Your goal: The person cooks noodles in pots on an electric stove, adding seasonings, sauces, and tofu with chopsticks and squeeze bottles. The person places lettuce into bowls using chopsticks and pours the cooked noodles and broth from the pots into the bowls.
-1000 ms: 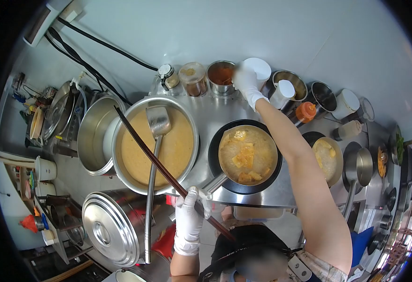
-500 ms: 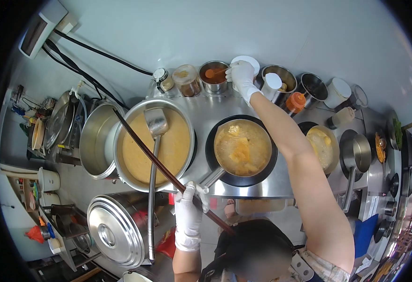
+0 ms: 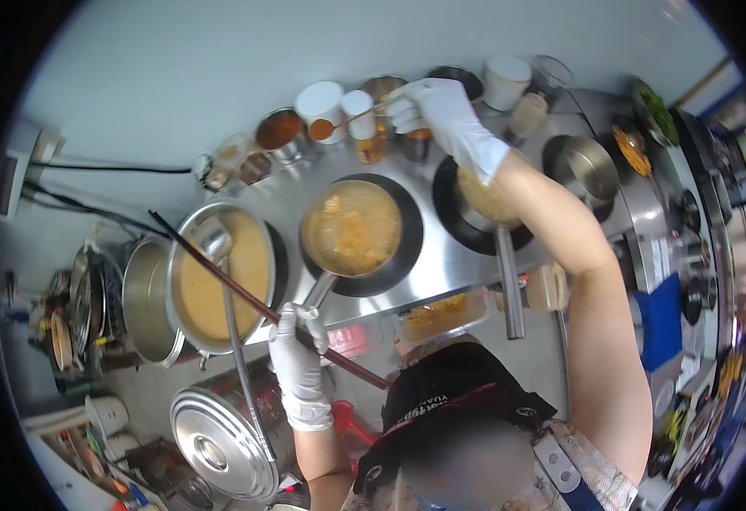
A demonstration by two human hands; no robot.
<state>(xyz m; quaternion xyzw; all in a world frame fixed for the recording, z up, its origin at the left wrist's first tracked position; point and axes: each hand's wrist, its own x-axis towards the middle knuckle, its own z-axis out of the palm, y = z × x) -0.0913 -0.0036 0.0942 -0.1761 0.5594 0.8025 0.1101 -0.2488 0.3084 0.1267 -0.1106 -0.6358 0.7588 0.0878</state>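
My left hand (image 3: 299, 366), in a white glove, is closed around long dark red-brown chopsticks (image 3: 211, 268) that slant over the big pot. The end of the saucepan handle (image 3: 317, 294) is close to it; whether they touch I cannot tell. Bubbling broth with yellow-orange pieces fills that saucepan (image 3: 351, 228). In my gloved right hand (image 3: 454, 119) is a small spoon (image 3: 321, 129) by its thin handle, its bowl full of something orange-red. The spoon hovers by a white tub (image 3: 317, 100), right of a steel pot of red seasoning (image 3: 280, 136). My right forearm partly hides a second saucepan (image 3: 483, 194).
The big pot (image 3: 245, 328) of orange-brown broth holds a ladle (image 3: 214, 238) with its long handle sticking out. An empty saucepan (image 3: 590, 166) stands at the right. Below the counter are a lidded steel pot (image 3: 220, 451) and a plastic box (image 3: 445, 317).
The view has shifted and turned. My right hand has carried the spoon rightward, out from over the seasoning pot. My left hand still grips the chopsticks near the saucepan handle.
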